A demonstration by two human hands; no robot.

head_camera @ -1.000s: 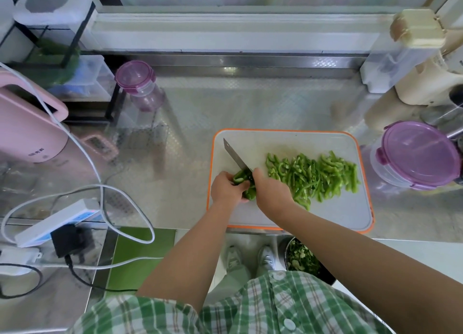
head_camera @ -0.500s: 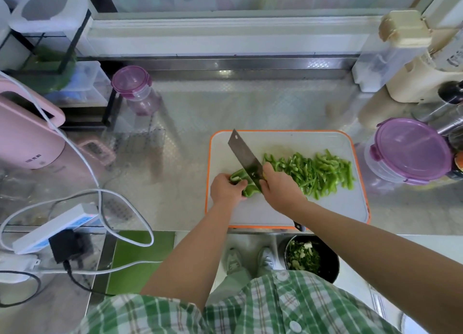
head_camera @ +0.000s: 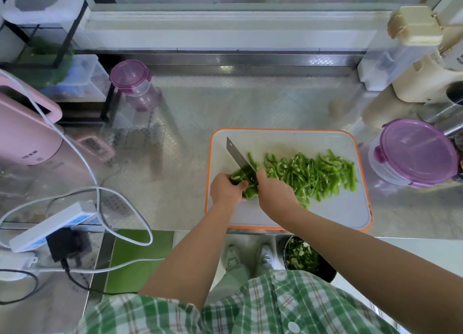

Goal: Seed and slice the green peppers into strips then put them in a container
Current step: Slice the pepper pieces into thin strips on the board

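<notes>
Steel counter (head_camera: 250, 100): one board (head_camera: 288, 142), one knife (head_camera: 240, 157)

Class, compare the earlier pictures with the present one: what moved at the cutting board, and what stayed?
The knife rose half a second ago and is down on the pepper piece again. Nothing was taken up or let go: the right hand grips the knife, the left hand holds the pepper piece. The pile of strips stays on the cutting board.

Steel counter (head_camera: 225, 103), orange-rimmed cutting board (head_camera: 338, 208), purple-lidded container (head_camera: 416, 153) right, pink appliance (head_camera: 25, 133) and power strip (head_camera: 50, 226) left
</notes>
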